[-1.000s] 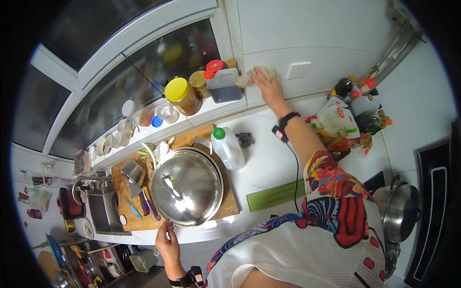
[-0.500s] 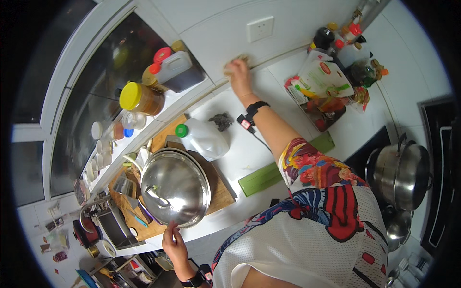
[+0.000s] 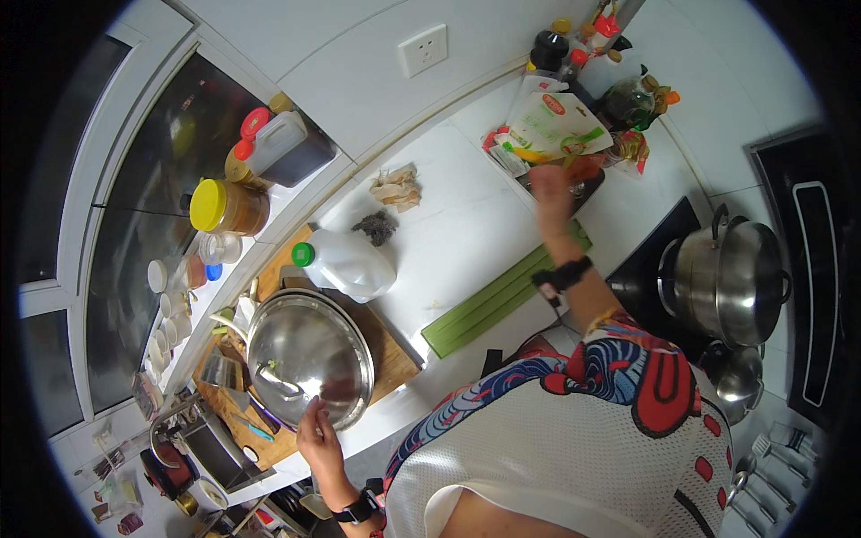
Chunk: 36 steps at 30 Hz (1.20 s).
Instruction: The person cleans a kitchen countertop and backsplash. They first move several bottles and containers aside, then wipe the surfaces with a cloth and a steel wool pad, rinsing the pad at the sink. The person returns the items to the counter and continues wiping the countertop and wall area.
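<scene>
My right hand (image 3: pixel 551 190) is at the near edge of a tray (image 3: pixel 587 190) of packages, beside a white and green food bag (image 3: pixel 558 125). Motion smears its fingers, so their grip does not show. My left hand (image 3: pixel 318 438) hovers at the near rim of a large domed steel lid (image 3: pixel 309 354), fingers loosely bent and apart, holding nothing. A crumpled brownish cloth (image 3: pixel 396 186) lies on the white counter near the wall. Beside it are a dark wiry scrubber (image 3: pixel 375 228) and a translucent jug (image 3: pixel 350 264) with a green cap, lying on its side.
A long green strip (image 3: pixel 493 305) runs along the counter's near edge. Sauce bottles (image 3: pixel 619 85) crowd the far right corner. A steel pot (image 3: pixel 731 282) stands on the dark stove at right. Jars (image 3: pixel 229 208) line the window sill; a wooden board (image 3: pixel 395 359) lies under the lid.
My right hand has let go of the cloth, left on the counter, and moved right from the wall to the tray. The view has shifted right; my left hand stays by the lid.
</scene>
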Motion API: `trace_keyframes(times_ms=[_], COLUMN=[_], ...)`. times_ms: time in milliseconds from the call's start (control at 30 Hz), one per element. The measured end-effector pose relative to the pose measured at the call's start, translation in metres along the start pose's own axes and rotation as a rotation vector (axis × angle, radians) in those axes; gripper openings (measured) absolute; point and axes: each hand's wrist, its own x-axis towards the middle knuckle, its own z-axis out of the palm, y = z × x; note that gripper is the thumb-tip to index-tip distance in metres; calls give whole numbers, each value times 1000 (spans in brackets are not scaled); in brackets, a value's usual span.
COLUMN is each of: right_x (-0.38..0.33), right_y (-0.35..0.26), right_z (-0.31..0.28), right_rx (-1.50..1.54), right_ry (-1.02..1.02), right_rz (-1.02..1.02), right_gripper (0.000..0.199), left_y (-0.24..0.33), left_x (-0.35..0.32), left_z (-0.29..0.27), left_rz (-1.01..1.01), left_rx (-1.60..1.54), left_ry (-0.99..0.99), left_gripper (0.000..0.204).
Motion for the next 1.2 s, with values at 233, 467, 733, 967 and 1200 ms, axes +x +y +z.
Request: trace_keyframes(times_ms=[233,467,733,967,1200], right_x=[29,31,65,83,79], right_y=[135,121,109,110,110], right_z=[-110,-62,-28,-4,-18], right_rx=[-289,134,153,312,409], right_ry=[-210,-44,-86,-57,-73], right_rz=[846,877,893,948,1001], right_gripper=[24,22,22,23,23], left_y=[11,30,23,21,21], left_x=[21,24,18,18,14], left_z=[3,1,4,7,9], left_rz=[79,99,59,65,13], left_rx=[40,71,29,51,31], left_ry=[-28,-34,-22,-35,-64], left_gripper=[22,19,17,17,21])
